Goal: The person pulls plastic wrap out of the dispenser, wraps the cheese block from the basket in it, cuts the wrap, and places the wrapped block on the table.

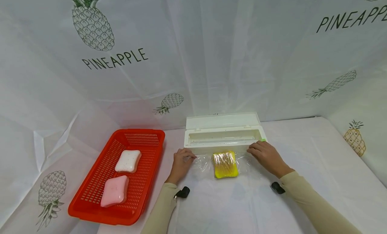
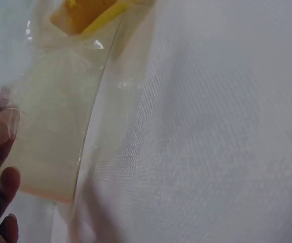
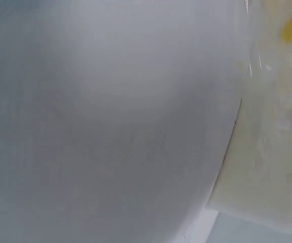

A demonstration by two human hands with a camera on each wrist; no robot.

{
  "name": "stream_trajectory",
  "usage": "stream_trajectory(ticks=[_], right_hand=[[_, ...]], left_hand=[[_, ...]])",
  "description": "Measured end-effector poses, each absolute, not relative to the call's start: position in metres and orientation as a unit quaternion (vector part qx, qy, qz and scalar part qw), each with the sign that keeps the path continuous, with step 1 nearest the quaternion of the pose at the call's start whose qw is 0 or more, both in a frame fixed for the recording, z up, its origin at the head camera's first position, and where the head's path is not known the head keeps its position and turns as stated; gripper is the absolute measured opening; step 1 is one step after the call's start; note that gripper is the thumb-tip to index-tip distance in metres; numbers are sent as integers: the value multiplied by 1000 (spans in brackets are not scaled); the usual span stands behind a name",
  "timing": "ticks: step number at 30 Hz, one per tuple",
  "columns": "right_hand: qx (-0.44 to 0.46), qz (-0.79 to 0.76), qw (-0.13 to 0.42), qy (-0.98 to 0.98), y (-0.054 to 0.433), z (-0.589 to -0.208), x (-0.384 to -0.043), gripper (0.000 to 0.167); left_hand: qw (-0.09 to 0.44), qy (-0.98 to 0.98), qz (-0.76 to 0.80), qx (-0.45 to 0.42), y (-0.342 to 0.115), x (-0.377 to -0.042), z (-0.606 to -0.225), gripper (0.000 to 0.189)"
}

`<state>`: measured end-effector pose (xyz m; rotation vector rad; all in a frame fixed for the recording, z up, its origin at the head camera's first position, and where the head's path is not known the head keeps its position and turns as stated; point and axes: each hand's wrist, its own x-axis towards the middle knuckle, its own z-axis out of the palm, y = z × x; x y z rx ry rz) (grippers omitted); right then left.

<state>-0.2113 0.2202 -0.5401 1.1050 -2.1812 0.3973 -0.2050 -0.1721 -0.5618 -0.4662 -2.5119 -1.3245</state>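
Observation:
Clear plastic wrap (image 1: 203, 162) stretches between the two hands, over a yellow sponge (image 1: 226, 166) in front of a white wrap dispenser box (image 1: 217, 148). My left hand (image 1: 181, 164) pinches the wrap's left side near the box's front corner; its fingertips (image 2: 6, 124) show against the film in the left wrist view. On the other side, my right hand (image 1: 267, 156) holds the wrap by the box's right front corner, fingers bent. The right wrist view shows the film (image 3: 272, 131) and box but no fingers.
A red basket (image 1: 151, 180) on the left holds a white sponge (image 1: 128, 161) and a pink sponge (image 1: 115, 191). The box's lid (image 1: 222, 120) stands raised toward the pineapple-print curtain (image 1: 211, 59) behind. White cloth (image 1: 302, 153) covers the table.

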Motion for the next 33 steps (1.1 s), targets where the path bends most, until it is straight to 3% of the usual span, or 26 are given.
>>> stream_trajectory(ticks=[12,23,25,28,32,33], right_hand=[[475,88,287,-827,225,-543,-203,42],[474,57,251,-842,229,-543,-191,48],[469,65,251,-844,232,-539,-188,42],[457,92,275,-841,233,-535,-186,13],[434,129,306,-838,222,-529,-183,57],[430,137,303,-840,216,-527,-183,59]], left_hand=[[135,-882,-433,-127,-178,-200,-567,19],[11,-880,-449,-152,-193,-192,-572,24],[-2,-873,-464,-154,-197,-191,-571,27],[9,-863,-481,-153,-201,-188,-568,31],[54,-862,-480,-154,-191,-179,-547,34],[64,-865,-471,-159,-184,-176,-539,36]])
